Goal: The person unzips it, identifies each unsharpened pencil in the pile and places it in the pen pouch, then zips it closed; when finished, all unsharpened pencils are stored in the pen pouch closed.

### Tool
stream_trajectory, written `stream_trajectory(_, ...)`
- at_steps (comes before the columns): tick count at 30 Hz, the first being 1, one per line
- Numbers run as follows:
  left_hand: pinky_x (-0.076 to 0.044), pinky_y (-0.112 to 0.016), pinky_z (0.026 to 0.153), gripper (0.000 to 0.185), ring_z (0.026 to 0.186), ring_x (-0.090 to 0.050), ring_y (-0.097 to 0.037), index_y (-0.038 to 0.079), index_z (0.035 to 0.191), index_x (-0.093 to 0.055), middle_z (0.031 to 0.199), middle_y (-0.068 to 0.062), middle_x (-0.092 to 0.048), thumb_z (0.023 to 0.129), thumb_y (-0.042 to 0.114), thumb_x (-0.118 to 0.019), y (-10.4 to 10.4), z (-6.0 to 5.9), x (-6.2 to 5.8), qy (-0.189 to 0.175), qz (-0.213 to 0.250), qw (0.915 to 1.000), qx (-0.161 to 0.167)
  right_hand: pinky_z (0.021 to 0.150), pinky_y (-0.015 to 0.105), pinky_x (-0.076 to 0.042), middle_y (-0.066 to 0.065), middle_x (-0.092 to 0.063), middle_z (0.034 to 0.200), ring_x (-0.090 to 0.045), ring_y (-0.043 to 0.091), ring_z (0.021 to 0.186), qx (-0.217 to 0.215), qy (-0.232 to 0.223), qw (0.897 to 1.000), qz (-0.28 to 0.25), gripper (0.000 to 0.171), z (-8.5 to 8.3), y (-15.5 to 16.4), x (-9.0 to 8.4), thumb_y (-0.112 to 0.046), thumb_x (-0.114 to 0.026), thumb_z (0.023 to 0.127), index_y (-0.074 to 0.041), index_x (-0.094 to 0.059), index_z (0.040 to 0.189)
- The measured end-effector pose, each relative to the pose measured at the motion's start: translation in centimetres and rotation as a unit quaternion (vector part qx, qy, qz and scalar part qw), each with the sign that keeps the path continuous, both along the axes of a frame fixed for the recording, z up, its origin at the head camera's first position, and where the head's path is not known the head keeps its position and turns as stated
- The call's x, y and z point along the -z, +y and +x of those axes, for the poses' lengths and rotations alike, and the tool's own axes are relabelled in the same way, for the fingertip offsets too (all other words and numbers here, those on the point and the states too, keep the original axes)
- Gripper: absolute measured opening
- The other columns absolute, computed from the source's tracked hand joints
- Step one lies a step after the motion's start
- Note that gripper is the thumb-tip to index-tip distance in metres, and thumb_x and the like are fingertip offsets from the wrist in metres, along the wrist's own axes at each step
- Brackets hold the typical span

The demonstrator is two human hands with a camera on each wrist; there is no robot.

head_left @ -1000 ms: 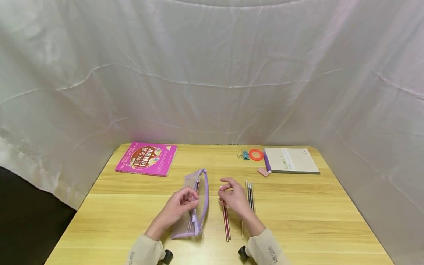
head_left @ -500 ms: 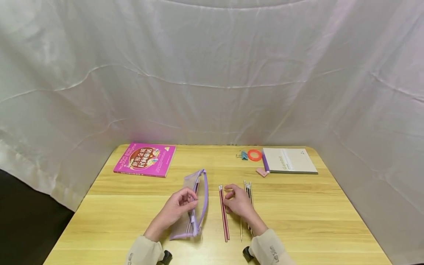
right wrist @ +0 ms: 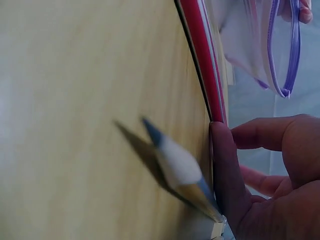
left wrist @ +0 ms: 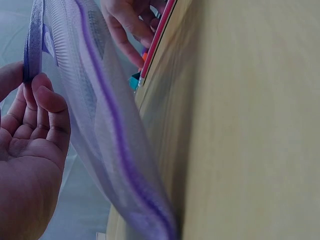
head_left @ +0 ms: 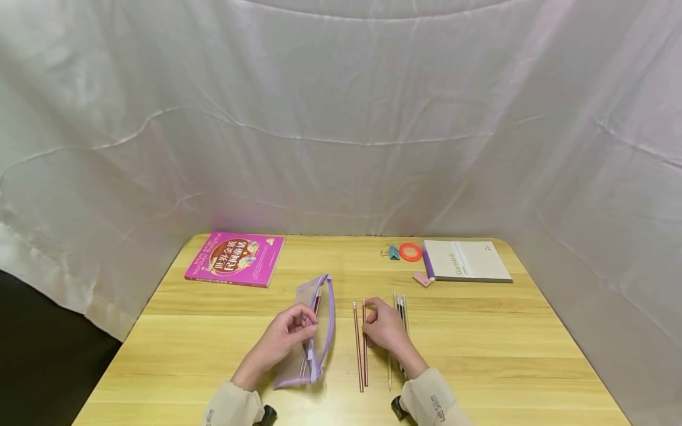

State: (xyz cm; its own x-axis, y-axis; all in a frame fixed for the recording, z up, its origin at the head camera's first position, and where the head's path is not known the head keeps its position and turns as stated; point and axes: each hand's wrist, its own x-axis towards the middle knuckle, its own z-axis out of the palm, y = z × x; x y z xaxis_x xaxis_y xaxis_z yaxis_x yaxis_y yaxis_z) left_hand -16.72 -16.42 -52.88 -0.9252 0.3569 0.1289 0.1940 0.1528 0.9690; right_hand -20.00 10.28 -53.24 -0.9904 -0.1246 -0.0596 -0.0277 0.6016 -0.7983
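Observation:
My left hand [head_left: 282,334] pinches the purple zip edge of a see-through mesh pencil case [head_left: 292,361], which stands with its mouth apart. Inside the case a dark red pencil and other slim sticks show through the mesh. Two red striped pencils lie on the table right of the case: a left one [head_left: 359,355] and a right one [head_left: 365,355]. The thumb and forefinger of my right hand [head_left: 388,328] pinch the right one. In the right wrist view a sharpened pencil [right wrist: 180,165] points past the thumb. Beneath the right wrist lie several black and wood-coloured pencils [head_left: 401,307].
A magenta book [head_left: 234,258] lies at the back left of the table [head_left: 506,355]. At the back right are a teal binder clip [head_left: 393,252], an orange-red ring [head_left: 411,252], a pink eraser [head_left: 422,279], a purple marker [head_left: 428,261] and a pale notebook [head_left: 471,260]. Grey curtains hang around.
My right hand has come down to the red pencils, and the right one now lies a little apart from the left one. My left hand has kept its hold on the case.

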Motion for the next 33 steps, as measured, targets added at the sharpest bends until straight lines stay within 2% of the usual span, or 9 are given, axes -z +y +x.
stream_trajectory(10, -0.048, -0.021, 0.071, 0.015, 0.078, -0.052, -0.01, 0.005, 0.108, -0.065, 0.091, -0.001, -0.056, 0.097, 0.013, -0.07, 0.0, 0.0, 0.2, -0.003, 0.001, 1.0, -0.001, 0.05, 0.026, -0.051, 0.004, -0.061, 0.08, -0.062, 0.013, 0.048, -0.011, -0.02, 0.999, 0.034, 0.068, 0.0, -0.2, -0.2, -0.004, -0.083, 0.081, 0.005, -0.052, 0.141)
stream_trajectory(15, -0.048, -0.022, 0.071, 0.015, 0.078, -0.052, -0.011, 0.006, 0.108, -0.064, 0.091, -0.001, -0.056, 0.097, 0.014, -0.071, 0.0, -0.1, 0.3, -0.001, 0.0, 1.0, -0.001, 0.046, 0.026, -0.053, 0.004, -0.063, 0.077, -0.063, 0.013, 0.047, -0.007, -0.03, 0.999, 0.028, 0.068, -0.3, -0.3, -0.2, 0.0, -0.08, 0.082, 0.006, -0.051, 0.142)
stream_trajectory(21, -0.048, -0.022, 0.071, 0.016, 0.078, -0.052, -0.01, 0.005, 0.108, -0.064, 0.091, -0.001, -0.056, 0.097, 0.014, -0.071, 0.1, -0.1, 0.2, -0.003, 0.005, 1.0, 0.001, 0.047, 0.028, -0.055, 0.004, -0.067, 0.075, -0.063, 0.013, 0.046, -0.007, -0.035, 0.999, 0.014, 0.065, -0.5, -0.1, -0.4, 0.003, -0.074, 0.081, 0.008, -0.051, 0.141)
stream_trajectory(24, -0.048, -0.021, 0.071, 0.016, 0.078, -0.053, -0.01, 0.005, 0.108, -0.064, 0.091, -0.001, -0.056, 0.097, 0.014, -0.071, 0.2, -0.2, 0.1, -0.003, 0.008, 1.0, 0.003, 0.048, 0.03, -0.057, 0.007, -0.068, 0.079, -0.064, 0.015, 0.047, -0.005, -0.05, 0.999, -0.014, 0.063, -0.6, 0.1, -0.5, 0.003, -0.072, 0.082, 0.007, -0.051, 0.141)
stream_trajectory(27, -0.048, -0.021, 0.071, 0.016, 0.078, -0.053, -0.01, 0.005, 0.108, -0.064, 0.091, -0.001, -0.056, 0.097, 0.014, -0.071, 0.2, -0.2, 0.0, -0.002, 0.009, 0.9999, 0.004, 0.05, 0.033, -0.059, 0.01, -0.069, 0.083, -0.065, 0.017, 0.05, 0.008, -0.066, 0.996, -0.066, 0.06, -0.6, 0.3, -0.8, 0.006, -0.069, 0.084, 0.007, -0.051, 0.14)
stream_trajectory(33, -0.048, -0.021, 0.07, 0.015, 0.078, -0.052, -0.01, 0.006, 0.108, -0.064, 0.091, -0.001, -0.056, 0.097, 0.014, -0.07, 0.1, -0.2, 0.0, 0.003, 0.008, 1.0, 0.005, 0.06, 0.039, -0.063, 0.014, -0.062, 0.093, -0.067, 0.02, 0.062, 0.016, -0.1, 0.975, -0.196, 0.056, -0.5, 0.7, -2.2, 0.01, -0.066, 0.087, 0.007, -0.05, 0.14)
